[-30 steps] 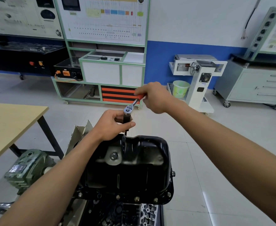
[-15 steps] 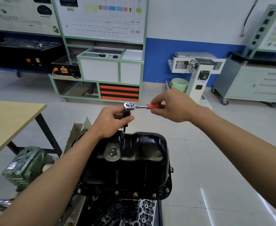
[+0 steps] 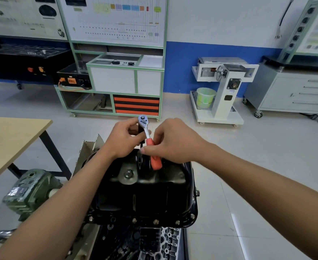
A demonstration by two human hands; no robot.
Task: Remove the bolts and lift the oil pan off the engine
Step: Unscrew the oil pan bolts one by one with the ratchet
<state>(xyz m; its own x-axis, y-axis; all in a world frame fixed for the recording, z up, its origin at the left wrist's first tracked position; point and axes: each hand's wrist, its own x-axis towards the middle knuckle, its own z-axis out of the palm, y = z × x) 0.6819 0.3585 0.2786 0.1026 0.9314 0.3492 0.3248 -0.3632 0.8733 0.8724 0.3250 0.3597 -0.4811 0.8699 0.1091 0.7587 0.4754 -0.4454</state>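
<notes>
The black oil pan (image 3: pixel 145 196) sits on top of the engine (image 3: pixel 154 243), directly in front of me and low in the view, and a row of bolts (image 3: pixel 156 221) is still in its flange along the near edge. On the sloped face of the pan there is a drain plug (image 3: pixel 128 173). Above the far edge of the pan stands a dark socket extension (image 3: pixel 140 128), upright; its lower end is hidden behind my hands. My left hand (image 3: pixel 123 141) has the fingers curled round this extension, just under the silver head of the ratchet (image 3: pixel 148 136). The ratchet handle points back toward me, over the pan. My right hand (image 3: pixel 175 141) grips the orange part of the handle with curled fingers and thumb, and the end of the grip comes out below the hand. To my left are a wooden table (image 3: pixel 8 139), a green gearbox (image 3: pixel 28 190) and a piece of cardboard (image 3: pixel 90 149) just beside the engine. Farther away, along the blue and white wall, are a green-framed training stand (image 3: pixel 117 81), a white stand with a handwheel (image 3: pixel 224 87), a green bucket (image 3: pixel 205 97) on its base, and a grey drawer cabinet (image 3: pixel 295 92) on wheels
</notes>
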